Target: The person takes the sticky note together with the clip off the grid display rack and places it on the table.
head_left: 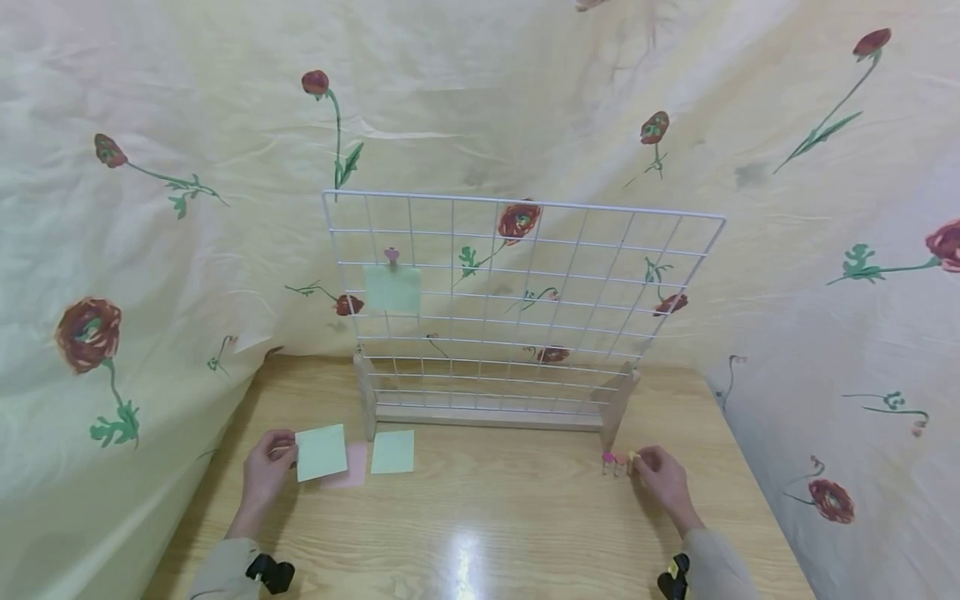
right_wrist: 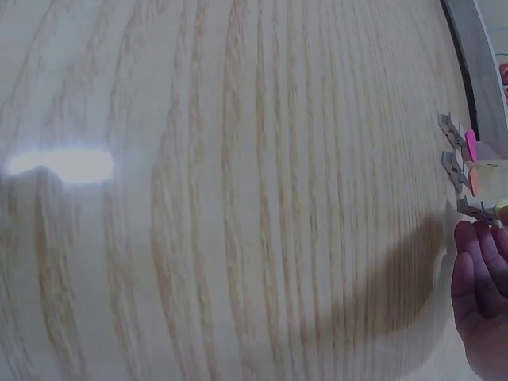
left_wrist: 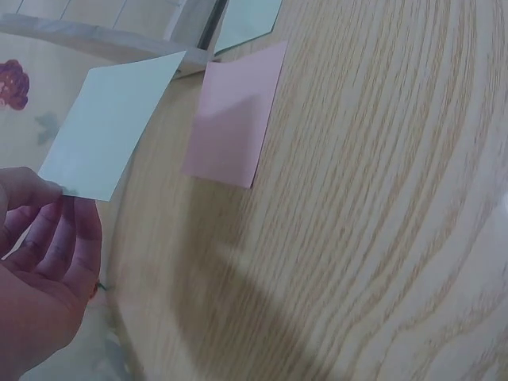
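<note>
My left hand (head_left: 268, 467) pinches the edge of a pale green sticky note (head_left: 322, 452) between thumb and fingers, holding it above the table. Beneath that note lies a pink sticky note (left_wrist: 230, 119), partly covered in the head view. Another pale green note (head_left: 393, 452) lies flat to its right. At the right, my right hand (head_left: 663, 477) has its fingertips on a small clip with a yellow top (head_left: 632, 457). Beside it on the table are a magenta-topped clip (head_left: 608, 460) and an orange-pink-topped clip (head_left: 619, 462). The right wrist view cuts off part of this hand.
A white wire grid (head_left: 525, 271) leans back on a wooden stand (head_left: 487, 417) at the rear of the table. On its upper left, a pink heart-topped clip (head_left: 392, 256) holds a green note (head_left: 393, 290). Flower-patterned cloth (head_left: 225, 267) hangs behind and at both sides.
</note>
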A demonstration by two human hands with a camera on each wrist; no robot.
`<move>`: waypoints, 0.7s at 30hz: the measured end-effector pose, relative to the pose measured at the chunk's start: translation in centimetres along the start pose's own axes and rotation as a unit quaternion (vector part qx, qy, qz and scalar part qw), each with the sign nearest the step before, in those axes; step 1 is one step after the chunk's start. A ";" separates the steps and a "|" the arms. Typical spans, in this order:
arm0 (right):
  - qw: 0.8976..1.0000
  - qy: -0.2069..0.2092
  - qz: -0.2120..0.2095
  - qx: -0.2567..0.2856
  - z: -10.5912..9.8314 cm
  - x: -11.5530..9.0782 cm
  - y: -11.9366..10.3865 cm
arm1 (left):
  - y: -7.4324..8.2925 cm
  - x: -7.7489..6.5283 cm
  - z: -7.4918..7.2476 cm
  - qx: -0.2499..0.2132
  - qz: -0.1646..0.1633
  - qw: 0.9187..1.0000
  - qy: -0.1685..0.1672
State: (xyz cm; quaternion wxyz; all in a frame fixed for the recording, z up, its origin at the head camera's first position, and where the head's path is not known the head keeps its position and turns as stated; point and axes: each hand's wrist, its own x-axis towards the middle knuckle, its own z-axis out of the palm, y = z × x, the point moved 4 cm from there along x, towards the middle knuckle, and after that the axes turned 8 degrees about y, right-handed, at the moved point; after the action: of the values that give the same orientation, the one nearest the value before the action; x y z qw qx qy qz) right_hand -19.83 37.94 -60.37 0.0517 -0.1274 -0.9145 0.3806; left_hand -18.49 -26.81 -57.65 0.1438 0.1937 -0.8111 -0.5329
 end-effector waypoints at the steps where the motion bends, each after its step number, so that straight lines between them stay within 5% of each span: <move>1: 1.000 -0.002 0.005 -0.002 0.1 0.0 0.1 | -0.1 0.0 -0.1 0.000 -0.001 1.000 0.001; 16: 0.999 -0.005 0.032 -0.024 0.6 0.3 1.0 | -1.6 0.5 -1.6 0.004 -0.007 1.000 0.015; 21: 0.999 -0.003 0.029 -0.029 0.8 0.4 1.2 | -2.4 0.4 -2.1 0.028 -0.013 0.999 -0.006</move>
State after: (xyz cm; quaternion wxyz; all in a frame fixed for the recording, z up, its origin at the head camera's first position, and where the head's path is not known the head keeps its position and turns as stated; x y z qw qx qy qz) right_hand -20.17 38.30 -61.81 0.0343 -0.1540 -0.9213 0.3554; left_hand -17.56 -29.56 -59.04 0.1265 0.2055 -0.8240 -0.5126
